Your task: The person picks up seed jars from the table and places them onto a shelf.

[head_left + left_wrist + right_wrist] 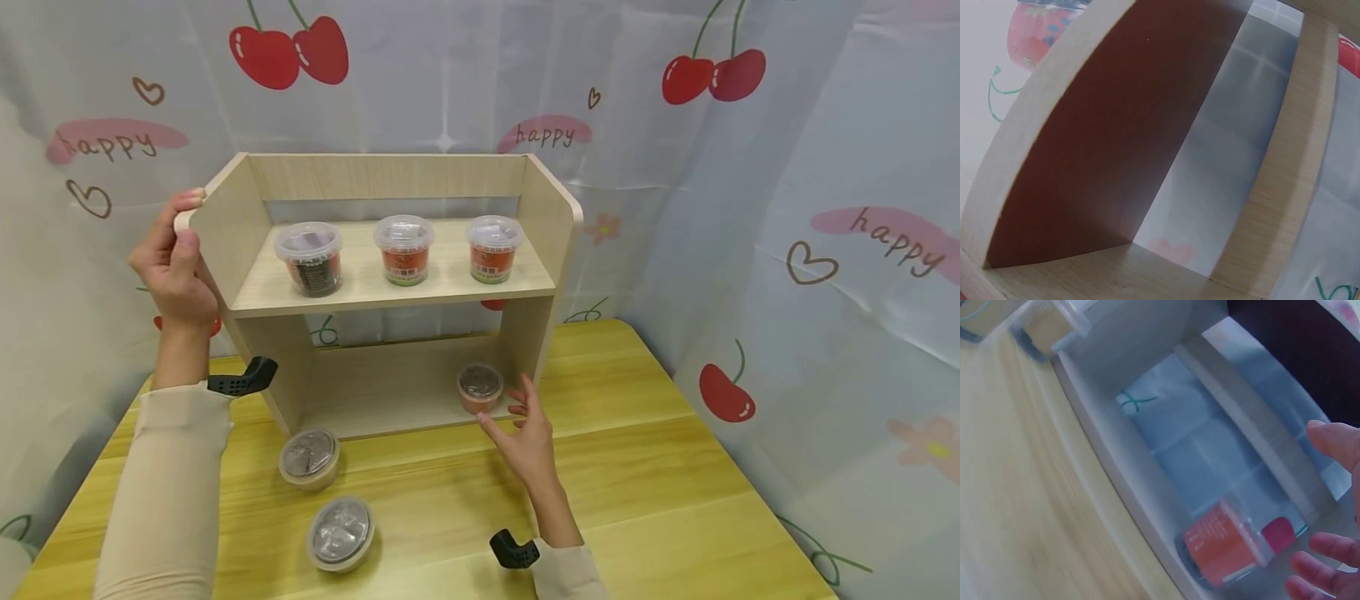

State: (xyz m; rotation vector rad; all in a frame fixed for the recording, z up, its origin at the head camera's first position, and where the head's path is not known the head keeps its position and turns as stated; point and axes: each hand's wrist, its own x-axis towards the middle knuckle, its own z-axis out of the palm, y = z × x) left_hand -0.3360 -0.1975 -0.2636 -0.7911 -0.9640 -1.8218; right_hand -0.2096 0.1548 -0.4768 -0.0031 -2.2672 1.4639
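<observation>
My left hand (171,265) grips the upper front edge of the left side panel of a pale wooden two-tier shelf (390,298), fingers over the edge and thumb on the near side. On the lower tier, at its right end, sits a small lidded plastic tub (480,388) with orange contents. Right beside that tub is my right hand (527,437), fingers spread and thumb apart, holding nothing. In the right wrist view, the orange tub (1219,547) stands close to my fingertips (1305,562). The left wrist view shows the shelf's side panel (1104,137) up close; the hand itself is out of that view.
Three lidded tubs stand on the upper tier: a dark-labelled tub (311,262) at left, an orange tub (405,250) in the middle and another orange tub (492,250) at right. Two lidded tubs, a farther one (309,460) and a nearer one (341,535), sit on the yellow wooden table (645,467).
</observation>
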